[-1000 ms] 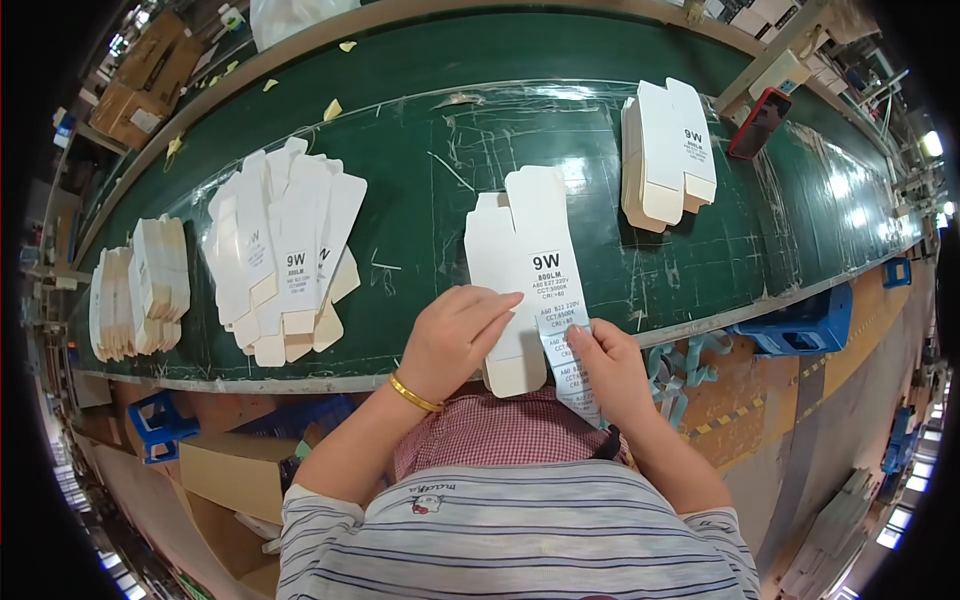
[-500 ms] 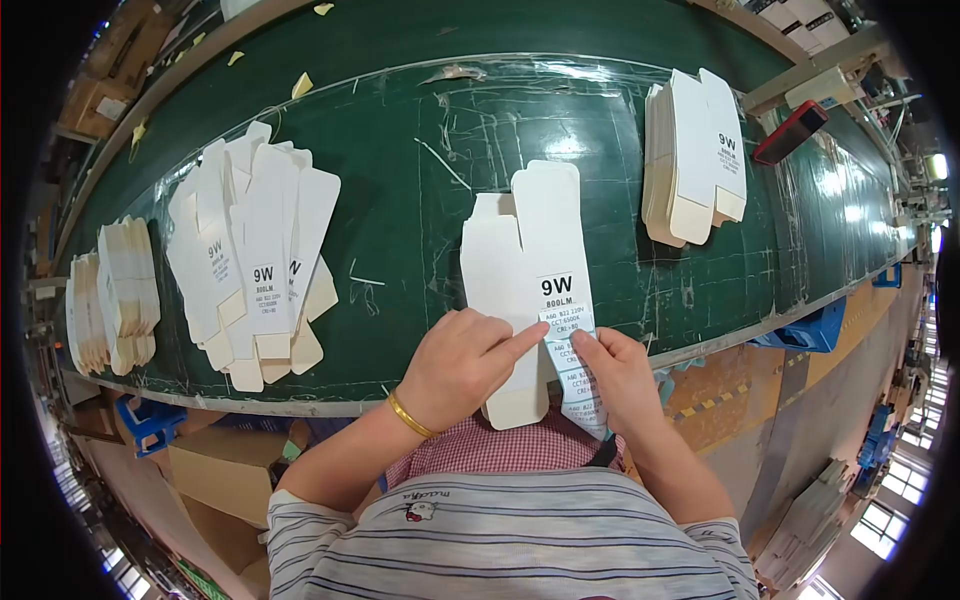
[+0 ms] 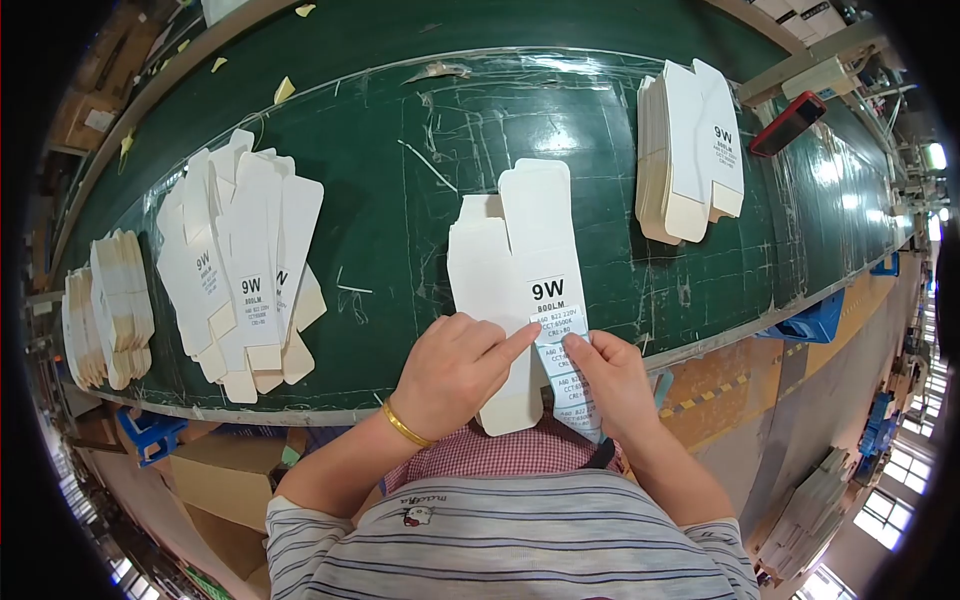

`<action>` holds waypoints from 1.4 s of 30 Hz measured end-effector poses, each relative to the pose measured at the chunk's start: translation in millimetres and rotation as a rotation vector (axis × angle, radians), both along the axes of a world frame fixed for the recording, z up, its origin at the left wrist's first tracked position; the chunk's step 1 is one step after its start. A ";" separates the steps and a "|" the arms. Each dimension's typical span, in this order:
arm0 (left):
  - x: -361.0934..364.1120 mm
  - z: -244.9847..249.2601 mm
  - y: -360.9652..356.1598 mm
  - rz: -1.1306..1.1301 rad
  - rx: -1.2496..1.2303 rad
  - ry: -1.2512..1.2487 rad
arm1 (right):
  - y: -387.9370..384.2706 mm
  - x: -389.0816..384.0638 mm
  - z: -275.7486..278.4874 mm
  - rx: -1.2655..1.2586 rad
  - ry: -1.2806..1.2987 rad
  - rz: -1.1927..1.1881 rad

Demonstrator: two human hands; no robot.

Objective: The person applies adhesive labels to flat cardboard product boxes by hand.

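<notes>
Two hands meet over a flat carton (image 3: 485, 265), stretching beneath and beyond their grip. A second ago its small print showed; now the top label (image 3: 557, 325) covers it, seemingly replacing those lines. The right hand (image 3: 617, 382) pinches the label strip (image 3: 572, 388); the left hand (image 3: 458, 365) touches that label's edge, whether pinching I can't tell.

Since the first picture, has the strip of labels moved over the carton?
Yes: judged against the white carton, the label strip has moved up, closer to the printed 9W.
</notes>
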State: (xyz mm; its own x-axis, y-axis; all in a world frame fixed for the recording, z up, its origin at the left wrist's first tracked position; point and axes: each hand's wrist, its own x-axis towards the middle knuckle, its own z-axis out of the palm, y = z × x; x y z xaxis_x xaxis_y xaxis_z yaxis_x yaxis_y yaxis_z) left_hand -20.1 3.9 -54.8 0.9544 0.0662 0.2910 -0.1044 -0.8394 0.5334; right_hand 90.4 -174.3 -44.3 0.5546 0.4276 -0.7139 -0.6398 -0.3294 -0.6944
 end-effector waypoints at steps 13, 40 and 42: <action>9.0 7.8 -2.8 0.001 0.088 0.099 | -4.3 -1.5 -7.7 0.000 0.009 -0.006; 0.3 20.7 -24.7 -0.075 0.404 -0.032 | -118.0 -55.4 -10.8 0.141 -0.308 0.275; 15.5 20.3 -34.4 -0.062 0.376 -0.100 | -118.3 -56.9 -9.2 0.151 -0.307 0.287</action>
